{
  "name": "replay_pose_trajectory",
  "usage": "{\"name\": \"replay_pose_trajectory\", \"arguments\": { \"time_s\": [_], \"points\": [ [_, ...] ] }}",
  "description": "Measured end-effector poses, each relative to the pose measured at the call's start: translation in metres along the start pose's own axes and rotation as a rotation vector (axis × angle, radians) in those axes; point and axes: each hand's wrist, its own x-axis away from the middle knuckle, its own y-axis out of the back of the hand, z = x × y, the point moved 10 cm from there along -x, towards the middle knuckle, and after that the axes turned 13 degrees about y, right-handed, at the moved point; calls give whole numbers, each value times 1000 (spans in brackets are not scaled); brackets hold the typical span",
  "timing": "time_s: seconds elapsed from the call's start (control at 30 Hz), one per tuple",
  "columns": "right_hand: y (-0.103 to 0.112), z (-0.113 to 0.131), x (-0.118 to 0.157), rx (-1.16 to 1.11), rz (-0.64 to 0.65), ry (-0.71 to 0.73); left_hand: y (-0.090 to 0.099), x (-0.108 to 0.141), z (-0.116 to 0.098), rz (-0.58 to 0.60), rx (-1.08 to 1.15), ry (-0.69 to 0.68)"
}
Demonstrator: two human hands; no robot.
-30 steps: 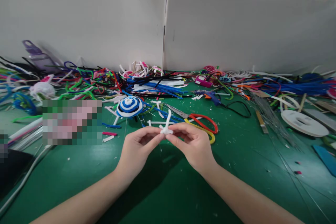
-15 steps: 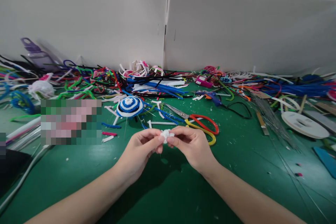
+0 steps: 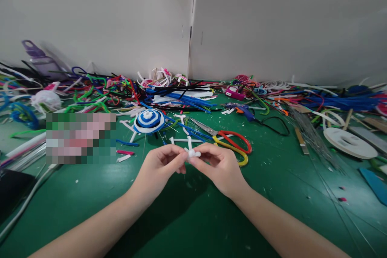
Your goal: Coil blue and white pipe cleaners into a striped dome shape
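Observation:
Between my fingertips, a little above the green table, is a small piece of white pipe cleaner (image 3: 191, 152) bent into a knot with short ends sticking out. My left hand (image 3: 165, 164) pinches its left side with thumb and forefinger. From the right, my right hand (image 3: 218, 166) pinches the other side. One white end points up, away from me. Just beyond my right hand lie scissors (image 3: 232, 141) with red and yellow handles. A blue and white coiled disc (image 3: 148, 121) of pipe cleaner sits past my left hand.
Bundles of blue pipe cleaners (image 3: 193, 102) and coloured scraps line the grey partition (image 3: 272, 32). A blue glue gun (image 3: 244, 112) with a black cord lies at centre right. A white spool (image 3: 350, 144) and thin wires are on the right, a purple bottle (image 3: 45, 62) far left.
The white piece has turned in my fingers: a compact bunch before, it now shows one end standing up. Both hands stay nearly in place, and the view has shifted slightly.

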Motion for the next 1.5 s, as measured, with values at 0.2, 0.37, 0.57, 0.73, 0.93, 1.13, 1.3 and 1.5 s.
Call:
{"name": "replay_pose_trajectory", "arguments": {
  "time_s": [0.2, 0.37, 0.57, 0.73, 0.93, 1.13, 1.3, 1.5],
  "points": [
    [-2, -1, 1, 51, 45, -21, -7, 2, -6, 72, -95, -14],
    [1, 7, 0, 126, 30, 25, -7, 3, -9, 57, -232, -46],
    [-1, -10, 5, -153, -91, -142, -10, 4, -7, 30, -70, -68],
    [-8, -24, 11, -386, -209, -261, -14, 4, -2, 51, 110, -85],
    [-7, -21, 7, -375, -159, -267, -16, 3, 0, 99, 103, -60],
    [3, -7, 0, -115, -62, -168, -5, -1, -5, 26, 53, -74],
    [-2, -5, 2, -112, -19, -130, -4, 9, -19, -48, -220, -195],
    [-2, -10, 3, -222, -75, -148, -1, 21, -37, -184, -491, -413]
  ]
}}
